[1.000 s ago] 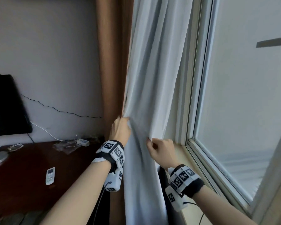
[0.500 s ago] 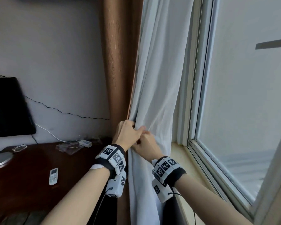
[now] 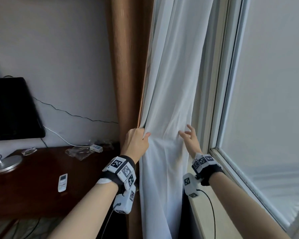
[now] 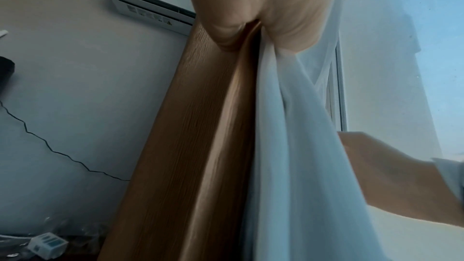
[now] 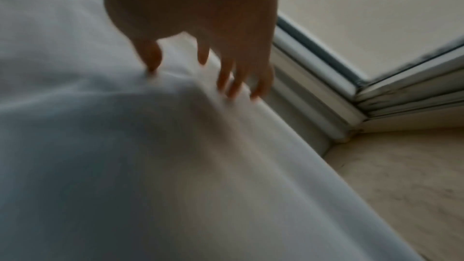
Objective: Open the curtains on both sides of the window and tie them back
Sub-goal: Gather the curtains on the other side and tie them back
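Note:
A white sheer curtain (image 3: 169, 94) hangs gathered at the window's left side, with a brown curtain (image 3: 128, 66) just left of it. My left hand (image 3: 136, 140) grips a bunch of the white curtain (image 4: 288, 106) at its left edge, beside the brown curtain (image 4: 191, 136). My right hand (image 3: 188, 137) is spread, its fingertips (image 5: 226, 84) touching the white curtain (image 5: 150, 156) at its right edge, near the window frame. No tie-back shows in any view.
The window (image 3: 269, 100) and its pale sill (image 3: 212, 213) lie to the right. On the left a dark wooden desk (image 3: 33, 183) carries a remote (image 3: 62, 182), a lamp base (image 3: 6, 163) and plastic wrap. A black monitor (image 3: 10, 107) leans on the wall.
My right hand has let go near the left hand and moved right, opening its fingers against the curtain's right edge. The left hand keeps its grip.

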Tool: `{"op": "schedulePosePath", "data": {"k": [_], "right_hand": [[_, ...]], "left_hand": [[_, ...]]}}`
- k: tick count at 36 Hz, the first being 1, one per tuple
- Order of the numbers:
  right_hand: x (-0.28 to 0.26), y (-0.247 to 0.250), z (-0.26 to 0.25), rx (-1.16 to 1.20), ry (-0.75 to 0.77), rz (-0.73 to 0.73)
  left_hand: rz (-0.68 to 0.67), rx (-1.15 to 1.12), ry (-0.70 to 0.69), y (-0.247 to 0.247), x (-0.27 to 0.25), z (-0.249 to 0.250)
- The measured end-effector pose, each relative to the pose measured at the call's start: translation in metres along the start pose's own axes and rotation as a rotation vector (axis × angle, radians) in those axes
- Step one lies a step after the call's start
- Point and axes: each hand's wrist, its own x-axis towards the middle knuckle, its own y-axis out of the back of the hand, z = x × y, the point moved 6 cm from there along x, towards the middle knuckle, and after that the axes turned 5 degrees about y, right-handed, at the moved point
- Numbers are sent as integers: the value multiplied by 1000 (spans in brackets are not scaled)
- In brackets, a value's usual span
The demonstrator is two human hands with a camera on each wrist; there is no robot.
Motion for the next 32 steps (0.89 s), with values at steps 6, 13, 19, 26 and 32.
{"op": "schedulePosePath", "data": {"k": [6, 13, 19, 26, 32], "right_hand": [[21, -35, 26, 187, -263, -338], [-3, -76, 2, 349, -160, -513], [-11, -75, 16, 358, -283, -488], [-13, -77, 16, 304, -218, -489], [-8, -77, 5, 237, -66, -365]], "left_hand": [[2, -62, 21, -6, 7, -9], [12, -63, 32, -7, 12, -8], [22, -43, 36, -8, 12, -12], [14, -34, 57, -7, 11, -10], [6, -73, 51, -3, 7, -4]]}}
